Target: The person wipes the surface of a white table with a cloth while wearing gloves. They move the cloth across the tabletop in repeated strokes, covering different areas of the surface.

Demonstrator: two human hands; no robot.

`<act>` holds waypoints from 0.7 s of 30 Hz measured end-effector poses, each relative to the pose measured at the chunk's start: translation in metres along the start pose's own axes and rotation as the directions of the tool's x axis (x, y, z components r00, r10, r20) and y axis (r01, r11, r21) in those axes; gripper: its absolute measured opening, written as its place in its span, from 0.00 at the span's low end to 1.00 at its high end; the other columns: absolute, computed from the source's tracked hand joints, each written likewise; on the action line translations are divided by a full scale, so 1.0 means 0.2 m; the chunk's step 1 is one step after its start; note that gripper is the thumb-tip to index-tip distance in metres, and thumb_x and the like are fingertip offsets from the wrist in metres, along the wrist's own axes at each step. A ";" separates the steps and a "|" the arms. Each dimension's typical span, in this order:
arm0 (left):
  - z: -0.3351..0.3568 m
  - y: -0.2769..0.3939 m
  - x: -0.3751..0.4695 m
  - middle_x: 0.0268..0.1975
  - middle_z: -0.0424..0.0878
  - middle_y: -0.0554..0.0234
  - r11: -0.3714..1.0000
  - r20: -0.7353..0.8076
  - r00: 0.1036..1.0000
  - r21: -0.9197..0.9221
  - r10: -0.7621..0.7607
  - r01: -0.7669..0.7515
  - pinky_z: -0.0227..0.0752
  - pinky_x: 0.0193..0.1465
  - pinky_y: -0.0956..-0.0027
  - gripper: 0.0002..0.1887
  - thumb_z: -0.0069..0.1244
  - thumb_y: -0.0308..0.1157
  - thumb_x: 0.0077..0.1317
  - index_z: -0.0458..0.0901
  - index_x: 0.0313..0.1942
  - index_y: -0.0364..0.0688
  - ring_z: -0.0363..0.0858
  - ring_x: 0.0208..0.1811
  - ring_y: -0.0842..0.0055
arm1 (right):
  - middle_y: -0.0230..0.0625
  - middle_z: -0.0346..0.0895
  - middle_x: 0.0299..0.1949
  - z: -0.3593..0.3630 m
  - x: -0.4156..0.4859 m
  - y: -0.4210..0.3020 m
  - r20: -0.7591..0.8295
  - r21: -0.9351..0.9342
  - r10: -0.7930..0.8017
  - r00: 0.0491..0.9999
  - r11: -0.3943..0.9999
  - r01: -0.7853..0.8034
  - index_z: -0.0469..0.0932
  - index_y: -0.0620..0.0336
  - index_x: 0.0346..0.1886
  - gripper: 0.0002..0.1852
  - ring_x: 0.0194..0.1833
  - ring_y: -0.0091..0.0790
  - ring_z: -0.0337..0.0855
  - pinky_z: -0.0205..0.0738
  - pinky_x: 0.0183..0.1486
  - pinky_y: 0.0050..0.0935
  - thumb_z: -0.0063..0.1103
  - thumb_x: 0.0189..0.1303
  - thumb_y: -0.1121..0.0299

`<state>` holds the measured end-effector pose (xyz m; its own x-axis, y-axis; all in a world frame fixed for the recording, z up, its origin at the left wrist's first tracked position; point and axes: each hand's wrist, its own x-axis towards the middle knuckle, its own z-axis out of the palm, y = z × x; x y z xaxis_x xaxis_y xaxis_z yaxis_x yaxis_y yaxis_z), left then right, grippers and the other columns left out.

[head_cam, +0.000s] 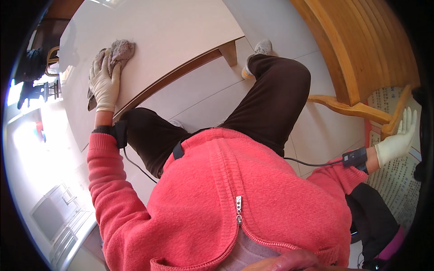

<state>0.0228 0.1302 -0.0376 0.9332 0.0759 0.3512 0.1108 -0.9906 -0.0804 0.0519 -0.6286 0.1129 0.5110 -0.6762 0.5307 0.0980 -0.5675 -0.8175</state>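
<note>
My left hand, in a pale rubber glove, lies flat on a crumpled grey-brown cloth. The cloth rests on the glossy white top of a table, its fuzzy bunched part showing beyond my fingertips. My right hand, gloved the same way, is out at the far right with its fingers stretched. It is beside the wooden armrest of a chair; whether it touches the wood I cannot tell. Nothing shows in its grasp.
A slatted wooden chair or bench stands at upper right. Wall sheets covered in writing are behind my right hand. A brown table leg rises from the tiled floor near my shoe. A dark bag or garment is at lower right.
</note>
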 end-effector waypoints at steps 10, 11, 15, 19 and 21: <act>0.05 0.03 0.02 0.83 0.68 0.53 0.989 0.019 0.993 0.089 -0.120 0.118 0.54 0.80 0.25 0.38 0.49 0.69 0.74 0.74 0.80 0.67 0.62 0.84 0.49 | 0.53 0.89 0.63 -0.05 0.08 0.00 0.067 0.082 0.161 0.985 0.983 -0.166 0.84 0.70 0.68 0.24 0.67 0.44 0.88 0.71 0.76 0.37 0.46 0.82 0.65; 0.05 0.04 0.02 0.83 0.69 0.52 0.987 0.010 0.992 0.101 -0.127 0.126 0.54 0.80 0.24 0.38 0.49 0.69 0.74 0.74 0.80 0.68 0.62 0.84 0.49 | 0.52 0.89 0.63 -0.05 0.09 0.00 0.079 0.094 0.162 0.984 0.981 -0.169 0.84 0.69 0.68 0.24 0.67 0.43 0.88 0.71 0.76 0.37 0.47 0.82 0.64; 0.05 0.06 0.02 0.83 0.68 0.51 0.987 -0.002 0.992 0.099 -0.129 0.128 0.53 0.79 0.22 0.38 0.48 0.71 0.74 0.74 0.80 0.68 0.61 0.85 0.49 | 0.51 0.90 0.62 -0.06 0.09 0.02 0.075 0.093 0.186 0.980 0.977 -0.193 0.84 0.68 0.68 0.23 0.67 0.42 0.89 0.70 0.76 0.36 0.47 0.82 0.64; 0.00 0.08 0.02 0.82 0.71 0.59 0.987 -0.039 0.996 0.135 -0.081 0.085 0.56 0.80 0.27 0.37 0.49 0.69 0.74 0.74 0.80 0.69 0.64 0.84 0.52 | 0.50 0.90 0.63 -0.07 0.10 0.05 0.100 0.078 0.187 0.977 0.978 -0.195 0.84 0.67 0.68 0.23 0.67 0.43 0.89 0.69 0.76 0.37 0.48 0.82 0.64; -0.05 0.13 0.01 0.82 0.70 0.58 0.990 -0.009 0.991 0.046 -0.131 0.131 0.53 0.80 0.26 0.38 0.52 0.68 0.72 0.76 0.78 0.64 0.62 0.84 0.52 | 0.50 0.90 0.63 -0.07 0.11 0.07 0.118 0.095 0.187 0.975 0.975 -0.199 0.84 0.66 0.68 0.23 0.67 0.43 0.89 0.69 0.76 0.37 0.49 0.82 0.64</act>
<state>0.0233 0.1043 -0.0306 0.9073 0.2041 0.3676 0.2483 -0.9656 -0.0768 0.0525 -0.6575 0.1170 0.6174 -0.7103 0.3381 0.0749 -0.3748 -0.9241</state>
